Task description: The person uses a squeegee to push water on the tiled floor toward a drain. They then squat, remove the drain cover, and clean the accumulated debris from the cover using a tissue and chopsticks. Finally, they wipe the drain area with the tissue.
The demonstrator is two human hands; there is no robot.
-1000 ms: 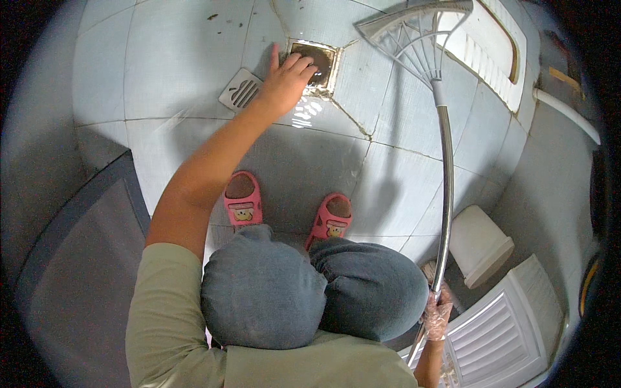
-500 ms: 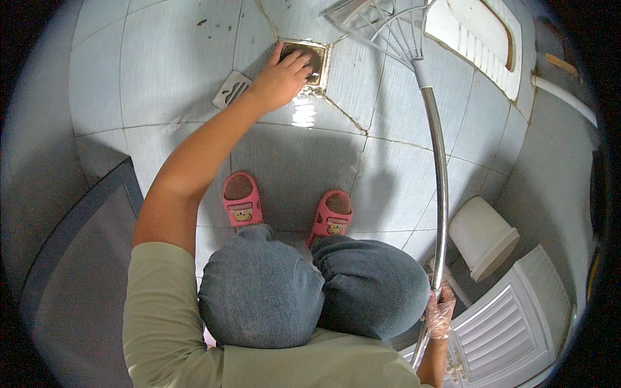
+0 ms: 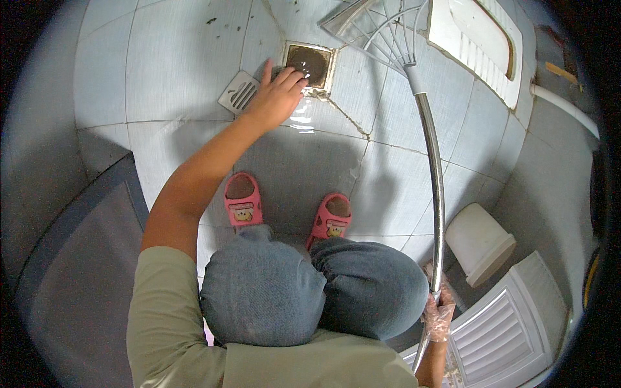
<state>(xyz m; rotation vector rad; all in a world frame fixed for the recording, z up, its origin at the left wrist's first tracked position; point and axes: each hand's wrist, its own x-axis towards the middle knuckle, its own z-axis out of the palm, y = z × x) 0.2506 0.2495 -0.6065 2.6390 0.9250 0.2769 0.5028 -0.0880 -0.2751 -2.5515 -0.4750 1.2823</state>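
I am squatting on a pale tiled floor in pink sandals (image 3: pixel 242 202). My left hand (image 3: pixel 278 97) reaches forward, its fingers spread and resting on the near left rim of an open square floor drain (image 3: pixel 310 63). The slotted drain cover (image 3: pixel 238 94) lies loose on the tiles just left of that hand. My right hand (image 3: pixel 440 312), in a thin clear plastic glove, grips the low end of a long curved metal handle (image 3: pixel 437 194). The handle's white fan-shaped wire head (image 3: pixel 378 26) rests on the floor beyond the drain.
A white squat toilet pan (image 3: pixel 479 39) sits at the far right. A white upturned bucket (image 3: pixel 479 242) stands beside my right knee, with a white slatted panel (image 3: pixel 511 336) below it. A grey door panel (image 3: pixel 71 271) is on my left. Wet tiles glisten near the drain.
My left hand has slid from over the drain to its near left edge, baring the dark opening. The fan head has drifted left toward the drain. The right grip is unchanged.
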